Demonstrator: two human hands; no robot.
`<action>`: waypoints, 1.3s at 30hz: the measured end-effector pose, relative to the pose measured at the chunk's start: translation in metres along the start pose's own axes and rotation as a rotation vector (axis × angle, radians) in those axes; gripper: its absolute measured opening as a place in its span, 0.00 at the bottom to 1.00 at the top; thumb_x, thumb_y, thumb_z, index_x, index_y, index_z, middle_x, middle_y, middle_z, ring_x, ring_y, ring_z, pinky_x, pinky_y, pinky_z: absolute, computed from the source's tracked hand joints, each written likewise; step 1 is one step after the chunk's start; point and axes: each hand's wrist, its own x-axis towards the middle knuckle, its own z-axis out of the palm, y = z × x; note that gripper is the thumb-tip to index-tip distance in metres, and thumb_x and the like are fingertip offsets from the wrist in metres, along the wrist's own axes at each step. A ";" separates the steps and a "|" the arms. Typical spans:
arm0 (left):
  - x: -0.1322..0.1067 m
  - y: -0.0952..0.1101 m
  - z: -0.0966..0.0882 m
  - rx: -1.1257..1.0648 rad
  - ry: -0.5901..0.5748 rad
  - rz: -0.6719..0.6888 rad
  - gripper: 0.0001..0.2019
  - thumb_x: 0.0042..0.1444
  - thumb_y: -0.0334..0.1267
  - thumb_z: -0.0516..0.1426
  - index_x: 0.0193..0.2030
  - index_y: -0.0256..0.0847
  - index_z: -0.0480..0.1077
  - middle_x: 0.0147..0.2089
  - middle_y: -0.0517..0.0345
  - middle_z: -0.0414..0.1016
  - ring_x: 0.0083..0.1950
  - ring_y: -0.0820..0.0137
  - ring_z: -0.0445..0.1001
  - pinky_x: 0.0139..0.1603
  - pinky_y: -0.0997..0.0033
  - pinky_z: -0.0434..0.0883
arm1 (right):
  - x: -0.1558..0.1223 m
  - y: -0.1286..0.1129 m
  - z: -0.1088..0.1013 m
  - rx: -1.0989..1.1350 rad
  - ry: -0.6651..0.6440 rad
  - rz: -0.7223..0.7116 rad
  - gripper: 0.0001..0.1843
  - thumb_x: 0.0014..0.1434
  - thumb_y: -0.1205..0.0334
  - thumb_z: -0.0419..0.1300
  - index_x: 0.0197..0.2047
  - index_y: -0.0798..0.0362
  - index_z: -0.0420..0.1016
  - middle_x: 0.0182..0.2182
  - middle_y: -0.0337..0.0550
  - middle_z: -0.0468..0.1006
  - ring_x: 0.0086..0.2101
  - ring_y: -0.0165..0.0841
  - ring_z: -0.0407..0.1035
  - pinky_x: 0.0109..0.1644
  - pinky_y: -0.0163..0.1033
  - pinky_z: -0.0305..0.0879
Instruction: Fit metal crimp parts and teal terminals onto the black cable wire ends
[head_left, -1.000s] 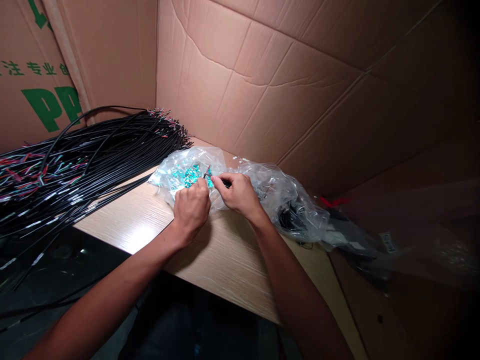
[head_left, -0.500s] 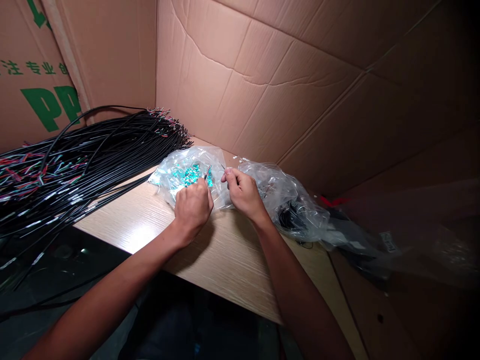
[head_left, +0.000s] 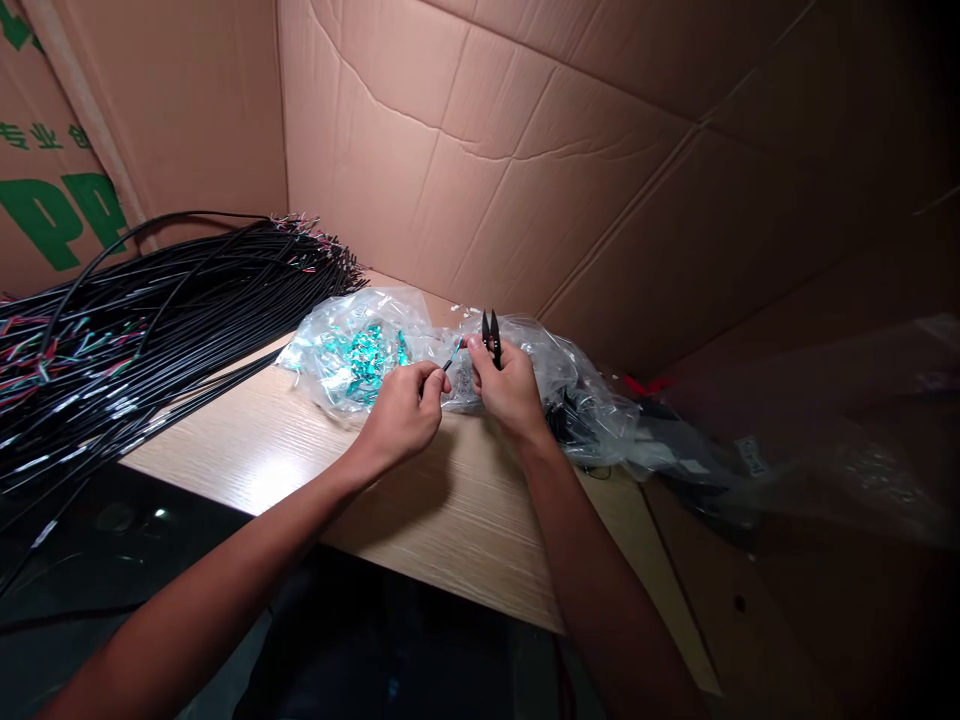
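My left hand (head_left: 401, 415) is shut on a thin black wire (head_left: 448, 360), whose coloured stripped end points toward my right hand. My right hand (head_left: 510, 388) grips small black snips (head_left: 491, 338), with their blades pointing up and away from the wire. Just behind my left hand lies a clear plastic bag (head_left: 349, 350) full of small teal parts. Behind my right hand is a second clear bag (head_left: 570, 400) holding dark and metal items. A large bundle of black multi-core cables (head_left: 172, 310) with stripped coloured ends lies to the left.
A light wood-grain table (head_left: 300, 470) carries everything, and its near edge runs just below my forearms. Cardboard sheets (head_left: 465, 150) line the back and sides. Dark plastic sheeting (head_left: 697, 470) and a red scrap lie at the right.
The black snips now stand upright in my right hand, and the wire end shows between my hands. My hands sit closer together, and the view has shifted slightly.
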 end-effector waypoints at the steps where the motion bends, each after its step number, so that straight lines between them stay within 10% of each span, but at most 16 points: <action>1: 0.001 0.001 0.003 -0.061 -0.038 -0.016 0.16 0.74 0.34 0.51 0.35 0.38 0.73 0.24 0.61 0.64 0.27 0.71 0.60 0.32 0.69 0.57 | -0.002 0.002 -0.004 0.023 -0.001 0.021 0.57 0.64 0.17 0.51 0.61 0.71 0.72 0.34 0.48 0.70 0.38 0.08 0.58 0.42 0.15 0.52; 21: 0.024 0.007 0.081 -0.593 -0.505 -0.295 0.16 0.75 0.44 0.50 0.34 0.43 0.59 0.21 0.69 0.46 0.19 0.78 0.43 0.22 0.73 0.44 | -0.041 0.033 -0.071 0.332 0.099 0.179 0.59 0.52 0.16 0.63 0.59 0.66 0.64 0.23 0.34 0.48 0.24 0.06 0.45 0.30 0.21 0.42; 31: 0.026 -0.017 0.104 0.264 -0.246 0.309 0.10 0.75 0.42 0.50 0.43 0.41 0.66 0.29 0.58 0.69 0.27 0.71 0.63 0.32 0.66 0.54 | -0.047 0.059 -0.077 0.389 0.185 0.244 0.63 0.41 0.14 0.68 0.55 0.66 0.67 0.23 0.34 0.50 0.23 0.08 0.47 0.27 0.24 0.42; 39: 0.018 -0.026 0.108 0.796 -0.210 0.450 0.17 0.80 0.37 0.45 0.45 0.37 0.72 0.36 0.45 0.81 0.32 0.63 0.79 0.30 0.64 0.57 | -0.049 0.060 -0.075 0.323 0.188 0.227 0.60 0.50 0.14 0.62 0.56 0.68 0.66 0.22 0.34 0.47 0.23 0.07 0.45 0.30 0.21 0.42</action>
